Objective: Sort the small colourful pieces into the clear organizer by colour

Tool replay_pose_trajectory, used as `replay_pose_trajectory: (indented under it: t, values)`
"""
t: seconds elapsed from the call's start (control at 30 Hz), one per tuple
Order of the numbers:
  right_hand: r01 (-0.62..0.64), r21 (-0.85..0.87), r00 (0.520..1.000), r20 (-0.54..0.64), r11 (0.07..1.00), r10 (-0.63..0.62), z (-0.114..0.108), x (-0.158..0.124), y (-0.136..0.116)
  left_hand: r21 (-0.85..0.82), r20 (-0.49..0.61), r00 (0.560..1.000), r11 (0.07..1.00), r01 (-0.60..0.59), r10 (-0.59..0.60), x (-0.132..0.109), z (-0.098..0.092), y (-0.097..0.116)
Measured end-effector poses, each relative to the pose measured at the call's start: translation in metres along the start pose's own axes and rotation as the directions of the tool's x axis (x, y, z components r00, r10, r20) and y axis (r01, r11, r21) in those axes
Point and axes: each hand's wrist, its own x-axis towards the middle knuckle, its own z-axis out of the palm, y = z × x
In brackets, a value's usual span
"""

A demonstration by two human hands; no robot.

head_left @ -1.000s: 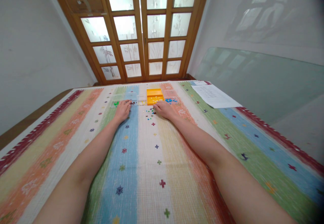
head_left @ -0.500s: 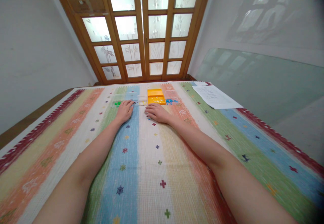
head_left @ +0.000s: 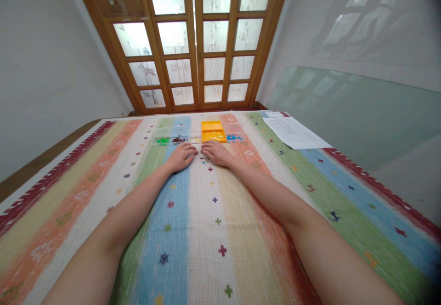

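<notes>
My left hand (head_left: pixel 182 156) is over the cloth in front of the clear boxes, its fingers drawn together and pointing at my other hand. Just across a narrow gap, my right hand (head_left: pixel 217 153) is also closed, fingertips bent down. Whatever is in either pinch is too small to make out. Beyond the left hand lie dark red small pieces (head_left: pixel 179 140) and green small pieces (head_left: pixel 163 140) in clear boxes. Behind the right hand stands an open yellow box (head_left: pixel 213 129) with white bits inside. Blue small pieces (head_left: pixel 234 138) lie at its right. A tiny blue piece (head_left: pixel 203 162) is below the hands.
A striped tablecloth (head_left: pixel 203 231) covers the table. Printed paper (head_left: pixel 292 132) lies at the far right. Wooden doors with glass panes (head_left: pixel 213 36) rise behind the table, and a glass sheet (head_left: pixel 351 107) leans along the right wall.
My left hand has moved right, away from the dark red pieces, which now show, and close to my right hand. The right hand has shifted only slightly.
</notes>
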Motion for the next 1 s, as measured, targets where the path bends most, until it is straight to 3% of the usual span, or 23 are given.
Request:
replay_pose_trajectory:
  t: [0.2, 1.0]
  values:
    - [-0.134, 0.056, 0.986, -0.097, 0.989, 0.139, -0.006, -0.001, 0.007, -0.016, 0.078, 0.996, 0.999, -0.046, 0.047, 0.004, -0.003, 0.012]
    - [-0.171, 0.026, 0.984, -0.045, 0.985, 0.172, -0.008, -0.002, 0.006, 0.053, 0.044, 0.999, 0.998, 0.027, -0.03, 0.005, -0.004, 0.013]
